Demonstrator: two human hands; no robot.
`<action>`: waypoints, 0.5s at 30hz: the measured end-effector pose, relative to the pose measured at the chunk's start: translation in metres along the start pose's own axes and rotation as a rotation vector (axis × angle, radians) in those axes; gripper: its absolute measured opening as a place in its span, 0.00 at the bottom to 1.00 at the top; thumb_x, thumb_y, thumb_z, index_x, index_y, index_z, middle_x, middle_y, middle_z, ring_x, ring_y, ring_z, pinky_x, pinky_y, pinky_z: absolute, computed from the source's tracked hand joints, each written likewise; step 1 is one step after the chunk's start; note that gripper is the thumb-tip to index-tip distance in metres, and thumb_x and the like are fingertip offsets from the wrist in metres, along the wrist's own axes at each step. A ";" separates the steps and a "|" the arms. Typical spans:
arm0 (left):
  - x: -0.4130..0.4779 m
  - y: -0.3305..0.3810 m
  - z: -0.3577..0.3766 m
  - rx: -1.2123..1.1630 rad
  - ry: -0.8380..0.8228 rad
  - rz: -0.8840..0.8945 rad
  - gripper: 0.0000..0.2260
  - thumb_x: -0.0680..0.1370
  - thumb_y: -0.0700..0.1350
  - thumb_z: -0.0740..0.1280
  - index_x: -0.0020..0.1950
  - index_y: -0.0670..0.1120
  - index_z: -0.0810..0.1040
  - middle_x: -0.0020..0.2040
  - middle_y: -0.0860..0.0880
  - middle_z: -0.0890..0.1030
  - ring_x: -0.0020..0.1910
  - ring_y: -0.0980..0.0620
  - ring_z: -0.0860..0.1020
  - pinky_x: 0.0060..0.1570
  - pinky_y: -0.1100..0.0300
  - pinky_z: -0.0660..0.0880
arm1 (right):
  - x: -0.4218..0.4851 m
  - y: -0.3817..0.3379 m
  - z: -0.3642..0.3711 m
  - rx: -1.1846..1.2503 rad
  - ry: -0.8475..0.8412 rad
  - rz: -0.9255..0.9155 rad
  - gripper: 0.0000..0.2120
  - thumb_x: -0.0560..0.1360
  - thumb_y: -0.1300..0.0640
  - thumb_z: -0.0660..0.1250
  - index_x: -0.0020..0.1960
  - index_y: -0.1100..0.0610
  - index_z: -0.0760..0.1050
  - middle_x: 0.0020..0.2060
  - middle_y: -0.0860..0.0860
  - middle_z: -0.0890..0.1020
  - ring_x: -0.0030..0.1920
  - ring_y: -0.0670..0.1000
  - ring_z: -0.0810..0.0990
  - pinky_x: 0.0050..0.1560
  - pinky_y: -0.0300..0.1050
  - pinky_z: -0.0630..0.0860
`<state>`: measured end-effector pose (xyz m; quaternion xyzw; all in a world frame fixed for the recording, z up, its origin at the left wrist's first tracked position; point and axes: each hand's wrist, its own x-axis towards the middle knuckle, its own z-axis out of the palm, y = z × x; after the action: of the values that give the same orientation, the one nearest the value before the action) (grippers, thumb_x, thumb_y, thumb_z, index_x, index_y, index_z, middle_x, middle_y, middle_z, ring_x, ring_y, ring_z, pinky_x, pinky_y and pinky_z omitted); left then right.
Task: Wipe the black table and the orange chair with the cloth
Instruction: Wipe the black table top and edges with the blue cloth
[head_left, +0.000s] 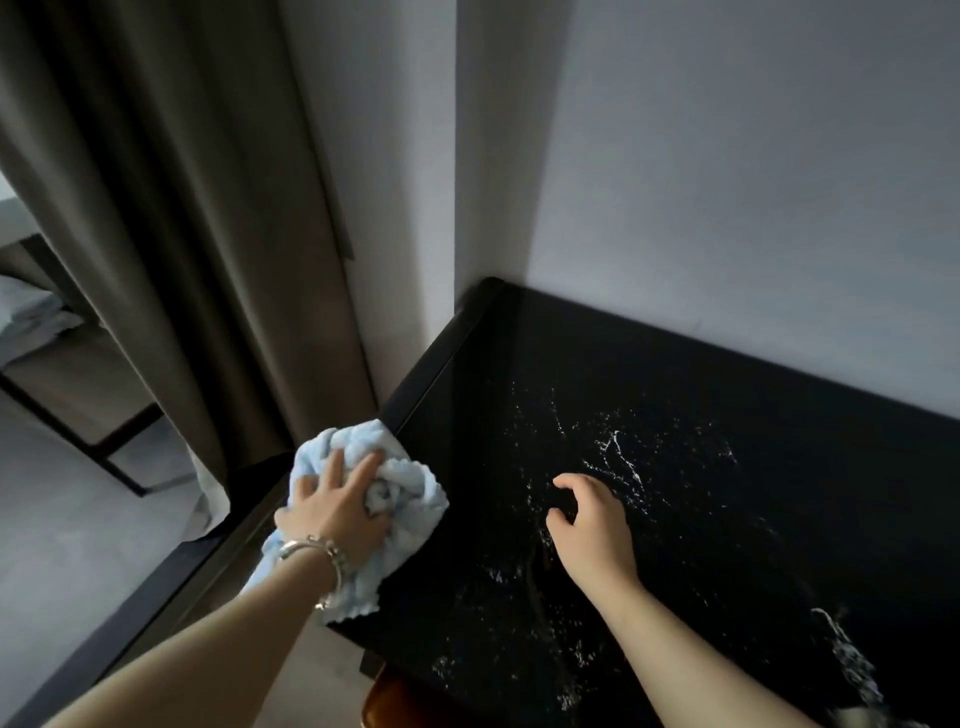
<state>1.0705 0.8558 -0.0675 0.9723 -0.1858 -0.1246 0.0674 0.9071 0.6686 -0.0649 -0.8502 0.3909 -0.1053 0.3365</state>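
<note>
Cloth (410, 493), light blue and bunched, lies on the left edge of the black worktop (727, 519), about midway along it, one end hanging off the side. Left hand (332, 512) grips it from above, fingers (366, 467) spread and bent over the bunch, thumb dug into the folds. Silver bracelet (311, 548) on that wrist. Right hand (592, 525) is over the middle of the worktop, well apart from the cloth, fingers loosely curled with nothing between them; cannot tell if it touches the surface. White speckles and veins (618, 452) run across the worktop around the right hand and toward the right near corner. Worktop's far edge sits against a grey wall (727, 156). Small part of the orange chair (387, 701) shows under the near edge, close to the left near corner. Brown curtain (182, 234) hangs beyond the left edge, grey floor (62, 519) below it
</note>
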 end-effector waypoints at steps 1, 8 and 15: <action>-0.005 0.012 0.004 0.027 -0.002 0.018 0.26 0.73 0.57 0.61 0.69 0.68 0.55 0.74 0.55 0.50 0.69 0.45 0.58 0.57 0.48 0.66 | 0.003 0.000 0.001 -0.050 0.010 0.021 0.16 0.76 0.58 0.62 0.63 0.50 0.71 0.64 0.43 0.71 0.61 0.48 0.69 0.62 0.46 0.69; 0.003 0.074 0.020 0.009 -0.111 0.518 0.26 0.72 0.55 0.63 0.68 0.70 0.59 0.74 0.58 0.54 0.70 0.45 0.58 0.60 0.50 0.66 | 0.021 0.015 -0.019 -0.323 0.046 0.119 0.17 0.77 0.54 0.61 0.66 0.48 0.68 0.67 0.44 0.68 0.66 0.50 0.66 0.65 0.49 0.64; 0.065 0.052 -0.001 0.009 -0.022 0.138 0.26 0.70 0.63 0.62 0.66 0.71 0.57 0.71 0.57 0.54 0.67 0.44 0.60 0.51 0.48 0.67 | 0.016 0.026 -0.025 -0.231 0.072 0.177 0.16 0.78 0.50 0.61 0.65 0.48 0.70 0.67 0.44 0.69 0.67 0.49 0.66 0.65 0.49 0.64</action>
<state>1.1114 0.7831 -0.0711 0.9561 -0.2537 -0.1293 0.0696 0.8914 0.6321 -0.0647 -0.8412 0.4856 -0.0603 0.2302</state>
